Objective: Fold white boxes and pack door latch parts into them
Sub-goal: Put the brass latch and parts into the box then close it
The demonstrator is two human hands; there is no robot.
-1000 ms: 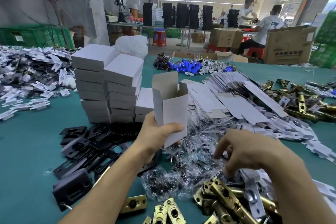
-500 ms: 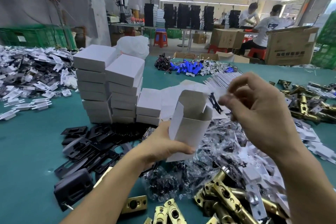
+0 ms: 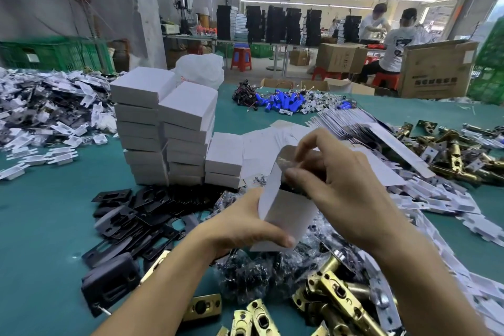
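My left hand point(image 3: 240, 226) grips an open white box point(image 3: 289, 215) by its lower side and holds it tilted above the table. My right hand point(image 3: 343, 191) is at the box's open top, thumb and fingers pinching a small clear bag point(image 3: 287, 164) with dark parts at the mouth. Under my hands lies a heap of clear screw bags point(image 3: 251, 273). Brass latch bolts point(image 3: 341, 303) lie at the near edge, black plates point(image 3: 131, 215) to the left. How far the bag reaches inside the box is hidden.
Stacks of closed white boxes point(image 3: 163, 128) stand behind the black plates, with flat box blanks point(image 3: 267, 139) beside them. White plastic pieces point(image 3: 41, 117) cover the far left, more brass latches point(image 3: 450, 150) the right, blue cylinders point(image 3: 283, 102) the back. The table has a green top point(image 3: 41, 226).
My right hand rose from the bag heap with a small bag and came down to the box's open top. My left hand tilted the box to the right and drew it nearer.
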